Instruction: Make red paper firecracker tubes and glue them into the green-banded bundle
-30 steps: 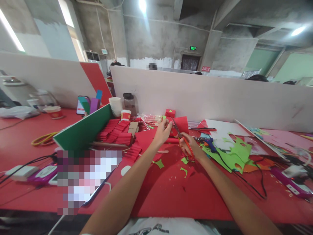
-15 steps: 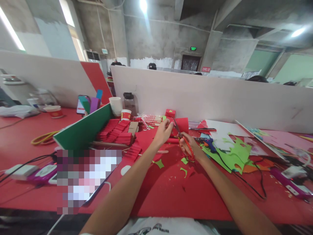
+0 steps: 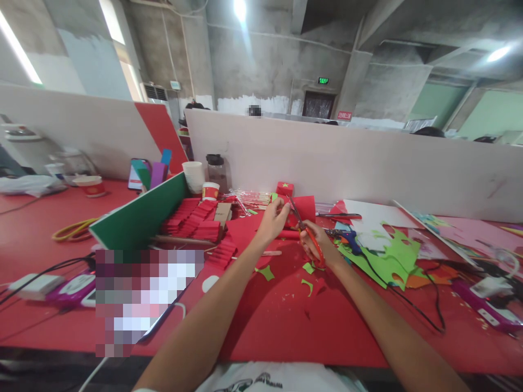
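Observation:
My right hand (image 3: 314, 243) grips a pair of scissors (image 3: 312, 239) by their orange-red handles, the metal blades pointing up and left. Close to the blade tips, my left hand (image 3: 274, 216) is closed in a pinch; whatever its fingers hold is too small or hidden to make out. A curved piece of red paper (image 3: 306, 208) shows right behind the blades; whether my left fingers touch it, I cannot tell. Past the hands sits a small red box with a yellow star (image 3: 285, 189). Green paper scraps (image 3: 266, 273) lie on the red tabletop (image 3: 269, 332) below my wrists.
Folded red paper strips (image 3: 190, 218) lie beside a green board (image 3: 139, 218) on the left. A blue glue gun (image 3: 350, 239) with a black cable and cut green sheets (image 3: 392, 253) are on the right. Paper cups (image 3: 193, 177) and a bottle (image 3: 216, 173) stand before the white partition (image 3: 347, 158).
The scissor blades look slightly closer together than before. Both hands stay in nearly the same place.

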{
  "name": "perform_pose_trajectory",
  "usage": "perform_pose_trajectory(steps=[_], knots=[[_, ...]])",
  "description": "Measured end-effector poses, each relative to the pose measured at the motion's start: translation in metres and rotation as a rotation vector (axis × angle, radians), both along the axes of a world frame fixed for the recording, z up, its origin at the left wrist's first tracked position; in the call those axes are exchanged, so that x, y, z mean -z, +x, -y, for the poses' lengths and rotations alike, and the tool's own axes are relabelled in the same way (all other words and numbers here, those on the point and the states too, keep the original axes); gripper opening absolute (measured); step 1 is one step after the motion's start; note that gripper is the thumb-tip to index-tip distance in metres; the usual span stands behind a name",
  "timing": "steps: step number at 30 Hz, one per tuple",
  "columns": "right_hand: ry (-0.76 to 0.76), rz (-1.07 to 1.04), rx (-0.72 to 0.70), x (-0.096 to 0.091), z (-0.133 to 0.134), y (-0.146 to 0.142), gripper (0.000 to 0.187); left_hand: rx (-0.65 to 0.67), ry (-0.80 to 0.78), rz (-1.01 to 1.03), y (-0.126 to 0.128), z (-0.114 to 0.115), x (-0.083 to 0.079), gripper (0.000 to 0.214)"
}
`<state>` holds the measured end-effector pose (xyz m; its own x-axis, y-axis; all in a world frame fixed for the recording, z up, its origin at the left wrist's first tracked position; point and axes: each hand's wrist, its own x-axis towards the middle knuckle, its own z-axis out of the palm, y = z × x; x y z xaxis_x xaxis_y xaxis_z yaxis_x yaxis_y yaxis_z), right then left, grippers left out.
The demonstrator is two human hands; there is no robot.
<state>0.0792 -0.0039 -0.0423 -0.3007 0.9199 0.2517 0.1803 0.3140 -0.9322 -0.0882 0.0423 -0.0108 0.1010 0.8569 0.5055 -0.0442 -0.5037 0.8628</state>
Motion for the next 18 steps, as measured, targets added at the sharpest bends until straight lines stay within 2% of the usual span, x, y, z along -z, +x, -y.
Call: perform_pose_trajectory(steps=[18], knots=[[-0.016, -0.054, 0.013, 0.0072, -0.0062, -0.0007, 0.049, 0.022, -0.009, 0.028, 0.0005, -0.0002, 0.0004, 0.025]])
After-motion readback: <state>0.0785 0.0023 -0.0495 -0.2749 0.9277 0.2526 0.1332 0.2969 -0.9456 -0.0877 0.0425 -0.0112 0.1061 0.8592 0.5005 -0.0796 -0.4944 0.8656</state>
